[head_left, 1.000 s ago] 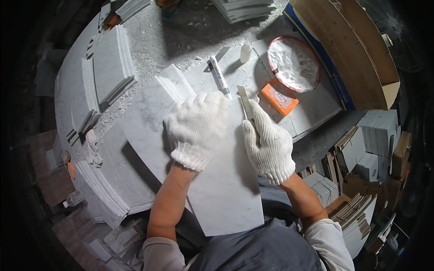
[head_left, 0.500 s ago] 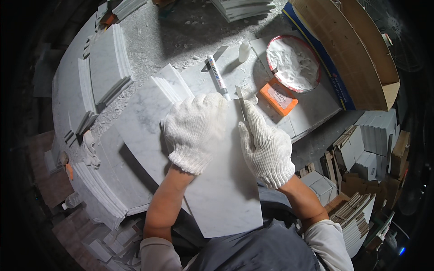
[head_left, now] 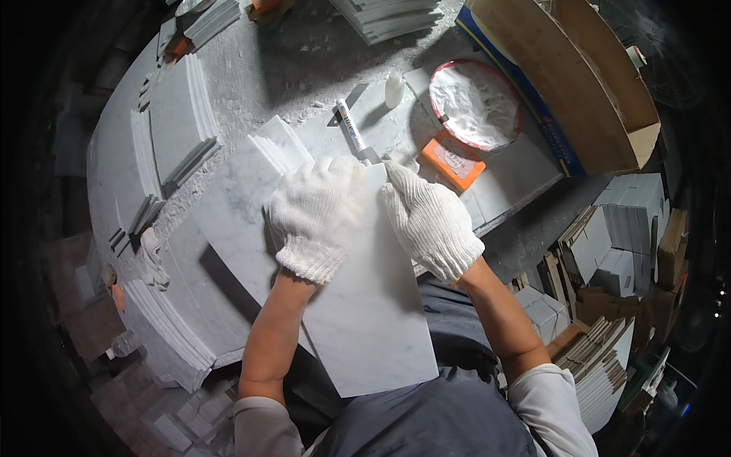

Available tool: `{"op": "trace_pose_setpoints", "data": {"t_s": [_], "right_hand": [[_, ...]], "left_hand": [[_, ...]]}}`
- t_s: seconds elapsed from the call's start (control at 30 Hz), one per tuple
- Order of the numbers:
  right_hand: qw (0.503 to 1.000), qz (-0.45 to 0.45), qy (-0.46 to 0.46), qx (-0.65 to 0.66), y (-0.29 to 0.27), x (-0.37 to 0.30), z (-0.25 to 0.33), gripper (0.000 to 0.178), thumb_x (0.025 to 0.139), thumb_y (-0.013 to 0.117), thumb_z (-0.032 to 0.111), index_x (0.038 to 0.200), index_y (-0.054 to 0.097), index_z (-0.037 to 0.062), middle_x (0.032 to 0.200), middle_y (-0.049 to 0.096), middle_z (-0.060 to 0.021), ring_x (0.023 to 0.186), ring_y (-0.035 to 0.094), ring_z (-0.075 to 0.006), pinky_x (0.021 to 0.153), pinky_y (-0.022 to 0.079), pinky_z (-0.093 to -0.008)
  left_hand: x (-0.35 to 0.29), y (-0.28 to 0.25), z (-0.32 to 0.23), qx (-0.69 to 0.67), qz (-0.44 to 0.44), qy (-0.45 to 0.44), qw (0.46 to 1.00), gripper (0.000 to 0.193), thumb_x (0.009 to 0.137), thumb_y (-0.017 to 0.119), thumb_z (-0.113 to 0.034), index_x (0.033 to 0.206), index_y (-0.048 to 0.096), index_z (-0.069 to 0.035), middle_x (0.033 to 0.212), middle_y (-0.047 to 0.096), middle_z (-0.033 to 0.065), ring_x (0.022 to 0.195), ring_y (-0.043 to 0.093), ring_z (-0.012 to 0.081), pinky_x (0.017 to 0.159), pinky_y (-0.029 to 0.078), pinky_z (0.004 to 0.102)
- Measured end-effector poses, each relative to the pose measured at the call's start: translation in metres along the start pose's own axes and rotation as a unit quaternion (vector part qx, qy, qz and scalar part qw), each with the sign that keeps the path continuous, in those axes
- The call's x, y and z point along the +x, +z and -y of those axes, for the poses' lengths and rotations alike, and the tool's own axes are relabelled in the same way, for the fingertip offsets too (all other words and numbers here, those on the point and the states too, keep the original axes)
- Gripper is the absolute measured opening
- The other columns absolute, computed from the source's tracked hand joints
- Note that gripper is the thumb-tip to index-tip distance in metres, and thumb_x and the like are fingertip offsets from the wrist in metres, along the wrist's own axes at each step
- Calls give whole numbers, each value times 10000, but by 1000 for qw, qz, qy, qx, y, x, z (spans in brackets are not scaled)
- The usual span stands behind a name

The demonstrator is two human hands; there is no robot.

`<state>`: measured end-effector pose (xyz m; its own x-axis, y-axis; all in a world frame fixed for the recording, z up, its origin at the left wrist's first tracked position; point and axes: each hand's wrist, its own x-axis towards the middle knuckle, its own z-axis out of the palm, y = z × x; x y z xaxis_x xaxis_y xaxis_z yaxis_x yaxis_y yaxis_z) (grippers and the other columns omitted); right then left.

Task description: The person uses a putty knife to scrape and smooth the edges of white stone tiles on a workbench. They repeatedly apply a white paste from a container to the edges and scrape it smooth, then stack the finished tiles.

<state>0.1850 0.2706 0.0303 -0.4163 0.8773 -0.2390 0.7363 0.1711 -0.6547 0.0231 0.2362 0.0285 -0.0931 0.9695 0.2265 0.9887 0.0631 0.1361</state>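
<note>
A long white marble tile (head_left: 373, 327) with grey veins slants toward my lap. My left hand (head_left: 311, 219), in a white knit glove, is closed at its upper left side, with the fingertips hidden. At the tile's far right corner is my right hand (head_left: 432, 222), gloved alike, its fingers pressed together round a thin metal blade that is now mostly hidden. Just beyond the hands lie a white marker pen (head_left: 349, 122) and an orange block (head_left: 454, 160) with a pale label. A small white bottle (head_left: 394, 90) stands near a red-rimmed tub (head_left: 520, 114) of white paste.
Another marble tile (head_left: 240, 217) lies under the left forearm's side. Stacked tiles (head_left: 179, 114) line the left, with more stacks (head_left: 388, 17) at the far edge. An open cardboard box (head_left: 567, 76) stands far right. White cartons (head_left: 632, 221) and flattened cardboard (head_left: 594, 362) are at the right.
My right hand has moved slightly left and in to the tile's far corner. The blade, which stuck out past its fingers, is now mostly out of sight. The whole view has shifted a little.
</note>
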Motion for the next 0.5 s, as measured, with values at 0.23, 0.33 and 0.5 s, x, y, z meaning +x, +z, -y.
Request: {"op": "trace_pose_setpoints", "data": {"t_s": [0.23, 0.33, 0.5], "right_hand": [[989, -121, -30, 74, 15, -26, -3, 506, 994, 520, 279, 1481, 452, 161, 803, 689, -234, 718, 692, -404, 675, 549, -498], [986, -143, -64, 48, 14, -31, -2, 572, 988, 532, 268, 1534, 408, 156, 800, 695, -226, 687, 694, -386, 651, 549, -488], [993, -106, -51, 21, 10, -30, 0, 529, 987, 562, 256, 1491, 467, 127, 831, 706, -210, 688, 705, -361, 644, 557, -454]], "left_hand": [[0, -2, 1, -12, 43, -13, 999, 225, 987, 597, -317, 1023, 710, -126, 952, 715, 90, 883, 676, 320, 742, 536, 457], [-4, 0, -1, -16, 10, -10, 1000, 223, 991, 597, -316, 1032, 706, -126, 947, 707, 91, 882, 674, 321, 743, 533, 458], [-3, 5, 5, 0, -4, 4, 1000, 225, 989, 612, -323, 1062, 699, -129, 980, 708, 100, 925, 674, 321, 755, 532, 461]]}}
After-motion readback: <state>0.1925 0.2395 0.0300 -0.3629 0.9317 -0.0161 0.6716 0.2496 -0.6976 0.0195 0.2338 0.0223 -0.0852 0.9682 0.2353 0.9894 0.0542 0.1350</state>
